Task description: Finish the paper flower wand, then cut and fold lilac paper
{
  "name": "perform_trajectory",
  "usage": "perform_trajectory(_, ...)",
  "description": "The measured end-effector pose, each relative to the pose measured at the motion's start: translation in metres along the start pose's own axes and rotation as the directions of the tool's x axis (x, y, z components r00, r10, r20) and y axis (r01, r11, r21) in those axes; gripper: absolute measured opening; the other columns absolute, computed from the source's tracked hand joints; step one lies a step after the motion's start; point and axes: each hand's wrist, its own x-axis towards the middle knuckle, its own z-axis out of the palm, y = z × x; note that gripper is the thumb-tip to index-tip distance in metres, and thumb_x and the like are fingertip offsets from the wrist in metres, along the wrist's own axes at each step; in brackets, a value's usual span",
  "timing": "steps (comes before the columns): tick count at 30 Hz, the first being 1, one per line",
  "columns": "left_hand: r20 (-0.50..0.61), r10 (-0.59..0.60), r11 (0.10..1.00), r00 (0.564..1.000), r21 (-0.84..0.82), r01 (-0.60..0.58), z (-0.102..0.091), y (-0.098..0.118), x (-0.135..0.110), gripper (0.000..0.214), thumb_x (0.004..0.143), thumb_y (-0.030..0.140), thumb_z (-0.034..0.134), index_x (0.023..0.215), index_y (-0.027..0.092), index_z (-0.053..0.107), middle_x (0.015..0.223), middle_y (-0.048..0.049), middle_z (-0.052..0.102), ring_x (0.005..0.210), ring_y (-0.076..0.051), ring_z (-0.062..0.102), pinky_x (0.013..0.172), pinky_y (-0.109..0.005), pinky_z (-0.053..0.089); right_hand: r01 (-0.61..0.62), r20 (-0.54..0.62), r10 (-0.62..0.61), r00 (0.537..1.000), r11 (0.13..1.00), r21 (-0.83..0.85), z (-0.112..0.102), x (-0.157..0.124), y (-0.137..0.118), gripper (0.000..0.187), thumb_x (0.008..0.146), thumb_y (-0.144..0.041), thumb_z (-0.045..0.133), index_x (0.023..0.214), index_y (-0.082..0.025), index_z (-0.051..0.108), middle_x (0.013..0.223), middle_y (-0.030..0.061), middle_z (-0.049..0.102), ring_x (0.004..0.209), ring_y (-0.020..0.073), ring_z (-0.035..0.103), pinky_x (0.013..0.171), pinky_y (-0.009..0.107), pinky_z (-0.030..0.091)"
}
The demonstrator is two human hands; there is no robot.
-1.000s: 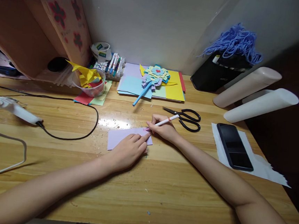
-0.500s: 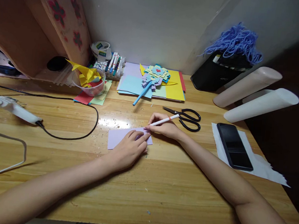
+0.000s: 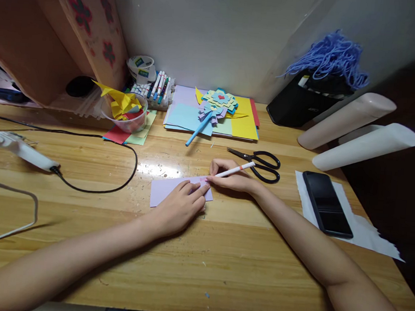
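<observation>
A small sheet of purple paper (image 3: 162,193) lies on the wooden table. My left hand (image 3: 185,204) rests flat across its right part, fingers stretched out and pressing it down. At the paper's upper right corner, my right hand (image 3: 232,177) grips a white marker (image 3: 238,169) with an orange band. The marker's tip is hidden by the fingers; small reddish marks show on the paper close to it. Just behind my right hand lie black-handled scissors (image 3: 261,162), blades pointing left.
A hot glue gun (image 3: 22,151) with a black cord lies left. Behind are a plastic cup (image 3: 127,117) of folded paper, a box of markers (image 3: 158,90) and a paper flower (image 3: 217,105) on coloured sheets. At right are a phone (image 3: 326,204) and white tubes (image 3: 364,147).
My right hand has shifted slightly right with the marker, which now leans lower. Reddish marks on the paper's corner now show. My left hand stays on the paper.
</observation>
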Motion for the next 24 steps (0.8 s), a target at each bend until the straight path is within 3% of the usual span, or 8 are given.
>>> perform_trajectory(24,-0.003,0.005,1.000,1.000,0.017,-0.005,0.0016,-0.0003,-0.0008,0.021,0.088,0.023,0.038,0.086,0.012,0.055,0.129,-0.0132,0.046,0.102,-0.025,0.046,0.087,-0.041,0.041,-0.006,-0.026,0.005,1.000,1.000,-0.017,0.0029,-0.0002,-0.0019,0.020,0.074,-0.029,0.059,0.064,-0.017,0.047,0.060,-0.0021,0.051,0.054,0.0103,0.044,0.046,0.020,0.031)
